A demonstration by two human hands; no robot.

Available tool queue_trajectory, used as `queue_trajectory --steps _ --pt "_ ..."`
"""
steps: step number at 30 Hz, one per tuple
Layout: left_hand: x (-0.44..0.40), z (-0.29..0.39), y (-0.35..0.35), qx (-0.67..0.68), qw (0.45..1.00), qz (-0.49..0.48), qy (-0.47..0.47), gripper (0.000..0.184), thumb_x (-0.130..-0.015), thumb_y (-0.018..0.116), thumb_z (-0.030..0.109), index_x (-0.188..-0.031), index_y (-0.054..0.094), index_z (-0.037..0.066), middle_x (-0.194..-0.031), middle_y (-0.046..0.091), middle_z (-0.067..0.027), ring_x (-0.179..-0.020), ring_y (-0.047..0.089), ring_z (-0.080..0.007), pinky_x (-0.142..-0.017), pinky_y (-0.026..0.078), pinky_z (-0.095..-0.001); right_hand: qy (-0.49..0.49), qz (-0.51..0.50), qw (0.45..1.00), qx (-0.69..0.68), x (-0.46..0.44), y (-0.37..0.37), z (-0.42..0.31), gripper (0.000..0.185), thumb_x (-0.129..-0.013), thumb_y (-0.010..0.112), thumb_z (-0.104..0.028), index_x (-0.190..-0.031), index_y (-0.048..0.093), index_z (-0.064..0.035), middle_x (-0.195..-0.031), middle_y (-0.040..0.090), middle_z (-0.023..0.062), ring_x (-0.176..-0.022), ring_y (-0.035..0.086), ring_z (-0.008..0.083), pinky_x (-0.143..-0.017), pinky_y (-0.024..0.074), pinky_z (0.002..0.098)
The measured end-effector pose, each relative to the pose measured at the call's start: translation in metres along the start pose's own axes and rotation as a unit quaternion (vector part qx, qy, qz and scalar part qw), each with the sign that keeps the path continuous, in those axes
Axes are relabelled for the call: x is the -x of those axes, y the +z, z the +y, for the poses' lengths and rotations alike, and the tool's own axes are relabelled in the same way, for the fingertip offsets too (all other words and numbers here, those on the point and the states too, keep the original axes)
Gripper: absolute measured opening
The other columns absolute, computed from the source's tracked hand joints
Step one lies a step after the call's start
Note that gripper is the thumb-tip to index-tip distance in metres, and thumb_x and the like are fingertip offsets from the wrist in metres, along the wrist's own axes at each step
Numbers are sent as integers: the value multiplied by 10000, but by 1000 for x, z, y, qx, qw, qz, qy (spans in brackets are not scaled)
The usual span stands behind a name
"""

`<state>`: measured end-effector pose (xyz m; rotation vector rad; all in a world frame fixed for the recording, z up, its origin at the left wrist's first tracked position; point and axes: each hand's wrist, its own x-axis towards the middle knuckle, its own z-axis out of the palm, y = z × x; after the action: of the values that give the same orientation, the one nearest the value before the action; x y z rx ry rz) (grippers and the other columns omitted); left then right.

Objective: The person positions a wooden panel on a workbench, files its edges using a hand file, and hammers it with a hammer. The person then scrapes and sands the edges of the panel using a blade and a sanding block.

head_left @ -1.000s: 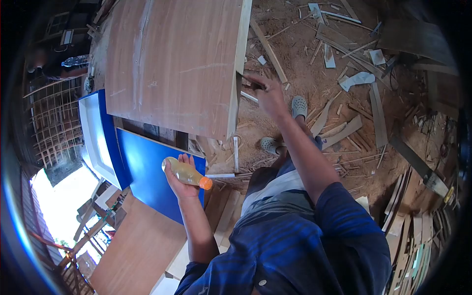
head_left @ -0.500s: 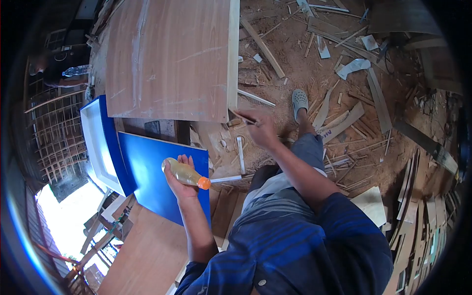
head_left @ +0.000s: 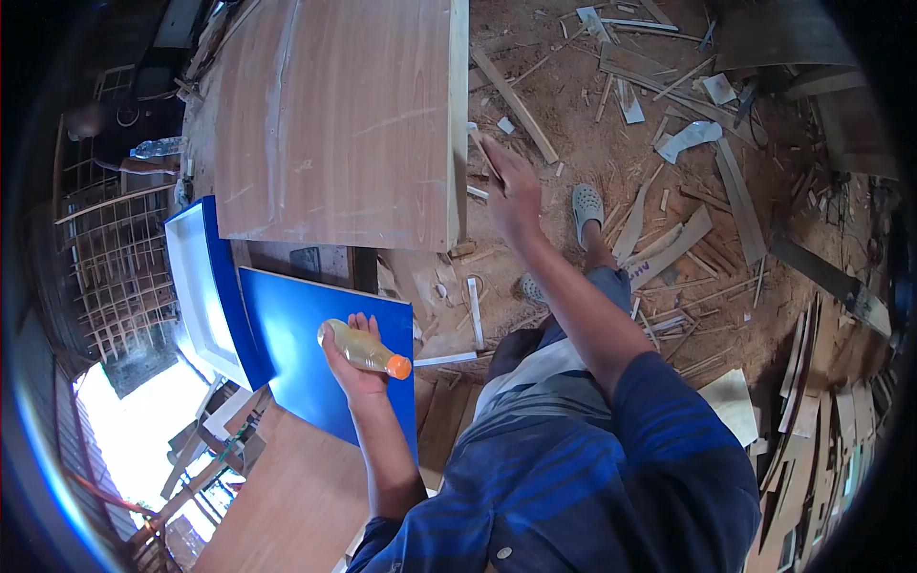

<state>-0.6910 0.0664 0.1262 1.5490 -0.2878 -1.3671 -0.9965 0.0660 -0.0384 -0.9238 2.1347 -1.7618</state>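
Observation:
My left hand [head_left: 351, 379] is wrapped round a clear plastic bottle [head_left: 359, 348] of yellowish contents, its orange cap tilted down to the right. Beneath it lies a glossy blue panel [head_left: 287, 315]. My right hand [head_left: 517, 196] grips a thin, flat brown strip [head_left: 484, 153], whose exact kind I cannot make out. This strip is beside the pale right edge of a large wood-faced panel [head_left: 353, 124]; whether they touch I cannot tell.
A blue-edged white frame [head_left: 201, 286] stands to the left. Wood offcuts [head_left: 516, 105] and sawdust litter the floor around my feet. Stacked boards [head_left: 802, 411] are at the right. Another person [head_left: 115, 134] is at the far left, near a plastic water bottle [head_left: 158, 148].
My right hand has moved forward along the panel's edge with the strip, from its near corner. My left hand still holds the bottle in nearly the same place.

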Motion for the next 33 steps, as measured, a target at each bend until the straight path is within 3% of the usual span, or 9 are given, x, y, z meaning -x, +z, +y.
queue_trajectory --steps 2,5,10,13,18,20,25,31,33 --pt "2 0 2 -4 1000 9 5 572 -941 797 395 -1303 517 53 -1195 603 -121 -1145 651 -245 -1084 563 -431 -80 30 996 20 -21 19 4 696 -762 693 95 -1424 665 -117 -1331 714 122 -1213 663 362 -1031 538 450" --pt "0 1 4 0 1000 13 4 577 -941 797 394 -1312 514 54 -1212 596 -122 -1165 642 -244 -1079 562 -430 -101 15 993 54 -16 33 3 704 -731 714 95 -1397 693 -132 -1363 699 104 -1248 650 342 -1031 541 448" --pt "-4 1 12 2 999 31 -6 587 -941 799 394 -1321 508 54 -1221 595 -123 -1160 645 -248 -1086 556 -431 -171 -96 981 6 43 -8 -30 622 -764 687 68 -1349 732 -142 -1389 692 83 -1270 644 317 -1047 531 450" --pt "-6 -1 24 1 999 38 -8 601 -938 803 397 -1329 502 52 -1230 590 -127 -1179 636 -250 -1103 544 -432 -133 -230 962 -59 69 -44 -31 566 -825 631 81 -1329 747 -149 -1360 707 97 -1257 655 301 -1048 531 432" --pt "-4 -5 37 -1 999 40 -10 606 -938 805 395 -1333 498 53 -1247 578 -132 -1204 624 -249 -1117 534 -436 117 -139 971 -155 -23 -39 -17 517 -909 567 73 -1341 742 -152 -1256 756 118 -1176 709 236 -1010 535 351" --pt "-3 -7 39 -1 999 38 -9 595 -939 805 391 -1326 502 55 -1252 575 -133 -1205 624 -249 -1116 534 -436 168 -126 971 -114 -82 -16 0 482 -917 584 59 -1321 755 -141 -1244 760 130 -1116 721 209 -981 532 326" --pt "-4 -11 31 6 1000 22 -19 574 -936 813 382 -1306 513 62 -1224 591 -126 -1179 641 -251 -1108 541 -437 183 -118 955 -200 -139 21 19 495 -903 573 70 -1306 768 -141 -1172 768 126 -1065 714 196 -961 536 323" --pt "-2 -14 30 12 999 37 -24 563 -932 815 378 -1293 522 61 -1203 612 -127 -1167 651 -251 -1100 553 -443 190 -196 943 -189 -70 -6 1 468 -886 584 74 -1264 782 -118 -1179 768 148 -1094 729 251 -978 551 344" --pt "-2 -15 30 12 999 35 -28 561 -931 815 376 -1292 525 59 -1199 616 -128 -1169 651 -253 -1099 556 -444 140 -194 956 -170 -38 -13 -1 478 -860 577 87 -1242 789 -109 -1171 771 155 -1096 733 265 -983 554 350"
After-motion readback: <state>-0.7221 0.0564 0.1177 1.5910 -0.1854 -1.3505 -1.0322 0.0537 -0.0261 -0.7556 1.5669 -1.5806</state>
